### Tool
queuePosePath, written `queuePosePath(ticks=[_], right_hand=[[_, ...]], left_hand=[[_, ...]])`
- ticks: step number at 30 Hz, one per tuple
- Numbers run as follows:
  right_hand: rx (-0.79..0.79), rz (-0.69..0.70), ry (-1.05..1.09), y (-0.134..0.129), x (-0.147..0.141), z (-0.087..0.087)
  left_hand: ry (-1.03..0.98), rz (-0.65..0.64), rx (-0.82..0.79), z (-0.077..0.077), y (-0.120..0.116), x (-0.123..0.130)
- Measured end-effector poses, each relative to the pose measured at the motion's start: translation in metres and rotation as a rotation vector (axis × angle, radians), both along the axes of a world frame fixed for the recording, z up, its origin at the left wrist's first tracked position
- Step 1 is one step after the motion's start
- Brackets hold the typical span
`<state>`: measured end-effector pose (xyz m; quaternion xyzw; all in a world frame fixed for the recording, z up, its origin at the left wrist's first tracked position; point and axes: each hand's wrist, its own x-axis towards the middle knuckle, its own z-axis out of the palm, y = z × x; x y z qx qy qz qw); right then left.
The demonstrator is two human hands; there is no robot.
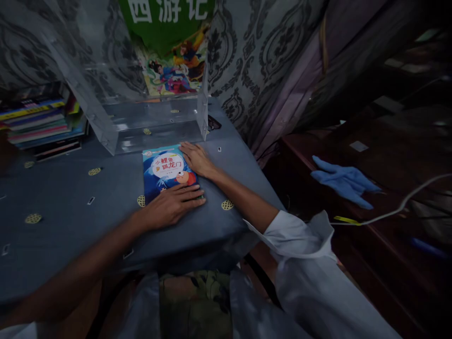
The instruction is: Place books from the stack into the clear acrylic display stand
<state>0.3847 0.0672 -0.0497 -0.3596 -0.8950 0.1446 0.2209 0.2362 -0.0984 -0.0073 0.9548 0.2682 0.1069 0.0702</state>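
- My left hand (174, 205) lies across the bottom edge of the small blue book, near the middle of the frame, palm down with the fingers laid out nearly straight; it is not closed around anything.
- My right hand (197, 159) rests at the book's upper right corner and edge, loosely spread with the fingers a little bent, not clenched; I cannot tell how firmly it presses.
- The book (169, 167) lies shut, cover up, just left of the centre of the frame, between my hands and touching both.
- Under it is the table (70, 235), covered with a grey-blue patterned cloth, filling the left and middle.
- Just beyond the book, at upper centre, stands a clear plastic stand (106, 134), with a green book (151, 44) upright at it.
- A small dark object (213, 123) sits right of the stand; it is too dim to name.
- At the left edge, towards the top, is a stack of books (42, 122).
- On the right, well apart from my hands, lie a blue glove (346, 181) and a pale cable (411, 200).
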Motion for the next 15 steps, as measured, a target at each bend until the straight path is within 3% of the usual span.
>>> queuePosePath(ticks=[7,15], right_hand=[[0.016,0.043,0.039,-0.039,0.024,-0.005],[-0.057,0.168,0.151,-0.119,0.075,0.004]], left_hand=[[0.026,0.042,0.189,0.003,-0.006,0.002],[-0.024,0.037,0.251,0.003,-0.008,0.002]])
